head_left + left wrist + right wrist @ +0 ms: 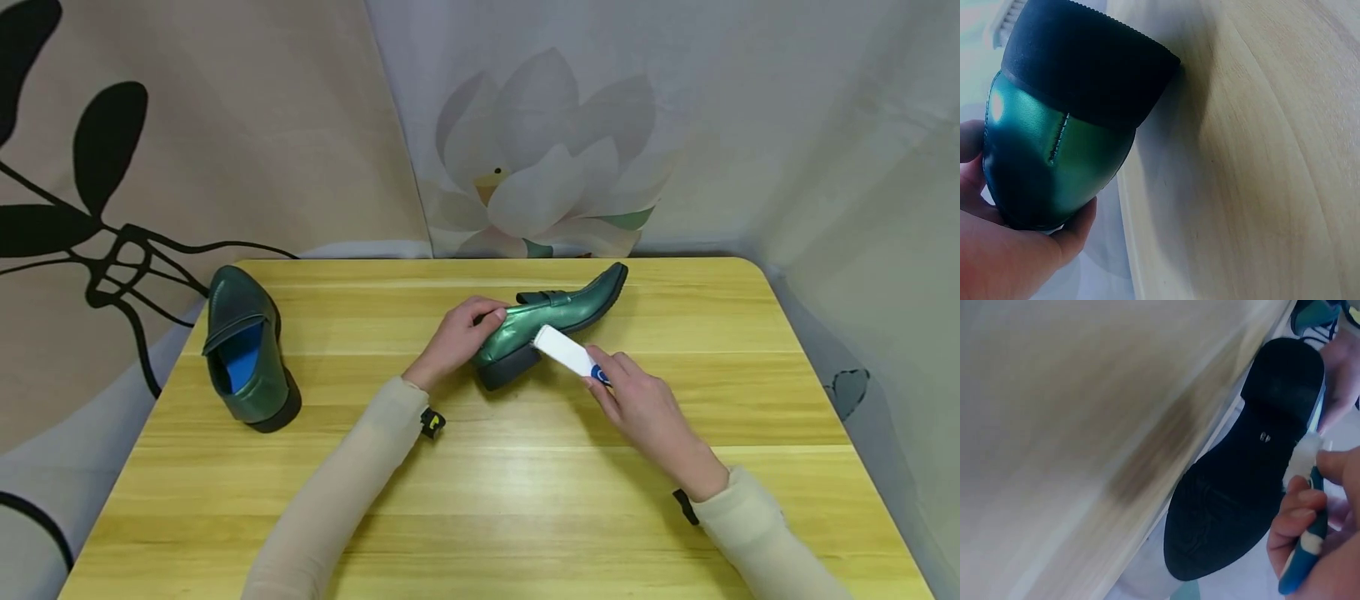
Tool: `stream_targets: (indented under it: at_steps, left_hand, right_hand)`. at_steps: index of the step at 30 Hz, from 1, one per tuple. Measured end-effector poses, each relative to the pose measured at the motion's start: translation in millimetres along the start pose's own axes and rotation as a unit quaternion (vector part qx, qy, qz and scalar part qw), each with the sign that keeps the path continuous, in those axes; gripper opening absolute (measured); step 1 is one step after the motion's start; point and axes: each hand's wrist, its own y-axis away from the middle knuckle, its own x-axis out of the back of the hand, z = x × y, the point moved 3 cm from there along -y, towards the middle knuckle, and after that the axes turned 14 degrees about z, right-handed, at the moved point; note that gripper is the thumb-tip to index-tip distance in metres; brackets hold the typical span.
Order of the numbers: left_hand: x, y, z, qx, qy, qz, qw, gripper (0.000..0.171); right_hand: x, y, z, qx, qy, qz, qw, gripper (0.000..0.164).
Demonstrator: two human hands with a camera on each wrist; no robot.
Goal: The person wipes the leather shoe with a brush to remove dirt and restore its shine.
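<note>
Tilted over the table, a shiny green loafer [517, 329] with a black sole is gripped at its heel collar by my left hand [459, 342]. Its toe points to the far right. The left wrist view shows the black heel block [1085, 69] and my thumb and fingers around the opening's edge. My right hand [648, 408] grips a white-and-blue brush [564, 350], its head against the shoe's side near the heel. White bristles [1010, 24] show past the heel. The dark sole [1229, 506] faces the right wrist camera, beside the brush's blue handle [1304, 562].
A second green loafer [258, 367] with a blue insole stands upright at the table's left edge. The wooden table [525, 517] runs back to a curtain [712, 167] printed with a flower. Black plant shapes [112, 150] mark the fabric on the left.
</note>
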Motion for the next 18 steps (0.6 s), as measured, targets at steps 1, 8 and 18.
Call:
stream_targets:
  at_steps: [1, 8, 18]
  left_hand:
    - [-0.1, 0.0, -0.1, 0.001, 0.000, 0.001, 1.0000, 0.036]
    - [-0.7, -0.2, -1.0, 0.004, 0.004, 0.002, 1.0000, 0.036]
    - [-0.5, 0.4, 1.2, -0.007, 0.006, 0.008, 0.9999, 0.034]
  right_hand:
    - [-1, 0, -1, 0.009, 0.001, -0.005, 1.000, 0.052]
    - [6, -5, 6, -0.010, 0.026, -0.002, 1.000, 0.053]
    - [-9, -3, -16, 0.030, -0.011, -0.040, 0.999, 0.052]
